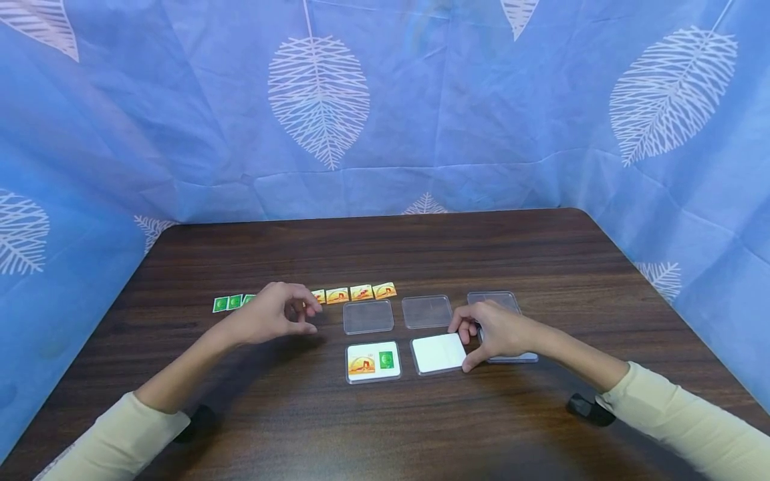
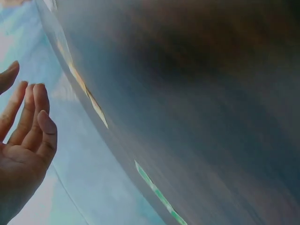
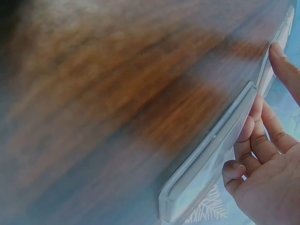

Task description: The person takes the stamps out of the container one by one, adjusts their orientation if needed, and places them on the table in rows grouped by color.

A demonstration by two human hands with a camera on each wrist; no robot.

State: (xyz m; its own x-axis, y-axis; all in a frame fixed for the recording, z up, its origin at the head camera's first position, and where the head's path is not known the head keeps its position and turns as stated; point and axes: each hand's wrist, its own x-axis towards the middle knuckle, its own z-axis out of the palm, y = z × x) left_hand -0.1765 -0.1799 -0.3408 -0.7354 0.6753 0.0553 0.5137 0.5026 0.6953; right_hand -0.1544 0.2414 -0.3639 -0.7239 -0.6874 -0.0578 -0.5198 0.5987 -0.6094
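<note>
My left hand (image 1: 271, 314) hovers over the table with nothing in its loosely bent fingers, thumb apart from fingertips. It partly hides a row of small stamp-like pieces, green ones (image 1: 234, 302) on the left and orange-yellow ones (image 1: 361, 292) on the right. My right hand (image 1: 499, 331) holds the right side of a shallow clear plastic case (image 1: 415, 361) with a white card (image 1: 438, 353) in it, thumb at the near corner and fingers at the far one. Left of it lies a similar case with a white card (image 1: 371, 373) bearing one orange and one green piece.
Behind the cases lie clear lids (image 1: 368, 316), (image 1: 426, 312) and a third lid (image 1: 493, 298). Another case (image 1: 517, 359) lies partly under my right hand. Dark wood table (image 1: 361, 427); a blue leaf-print curtain (image 1: 451, 120) hangs behind it.
</note>
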